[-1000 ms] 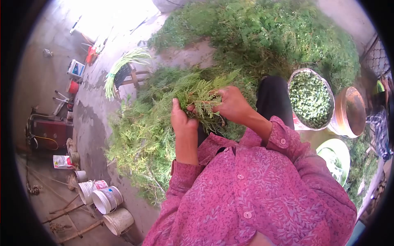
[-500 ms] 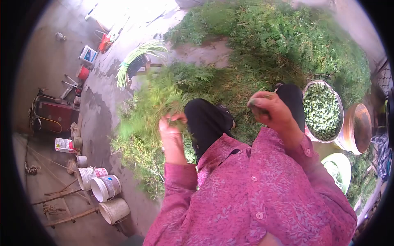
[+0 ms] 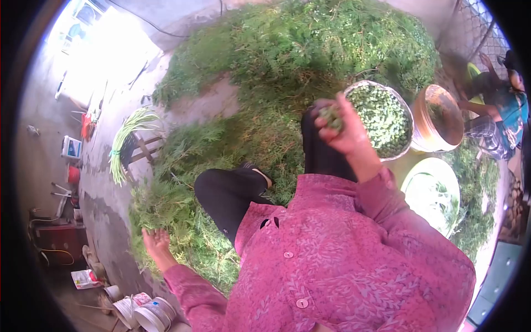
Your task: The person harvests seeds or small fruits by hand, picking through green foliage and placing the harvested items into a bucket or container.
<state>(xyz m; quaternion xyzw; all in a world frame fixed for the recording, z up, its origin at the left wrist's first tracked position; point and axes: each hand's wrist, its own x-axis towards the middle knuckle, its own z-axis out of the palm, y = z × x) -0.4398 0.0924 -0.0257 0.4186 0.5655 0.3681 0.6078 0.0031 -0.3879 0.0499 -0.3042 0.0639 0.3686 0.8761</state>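
Observation:
My right hand (image 3: 354,133) is closed around a handful of small green seed cones (image 3: 331,118), raised over my knee beside a round basket. The basket (image 3: 411,128) has a pale rim and is filled with many more such cones (image 3: 381,113). On the other side, my left hand (image 3: 157,242) is open, palm up and fingers apart, at the edge of leafy evergreen branches (image 3: 177,207). I cannot see anything held in it.
A large heap of cut evergreen branches (image 3: 310,50) spreads ahead. To the right are a tan bucket (image 3: 425,130), a pale green basin (image 3: 412,180) and another seated person (image 3: 506,119). Long green stalks (image 3: 119,146) lie over a stool (image 3: 145,149); white buckets (image 3: 152,318) stand lower left.
My left hand has let go of the blurred leafy sprig and moved left and down, opening. My right hand has gone toward the basket with the cones. The view has turned right.

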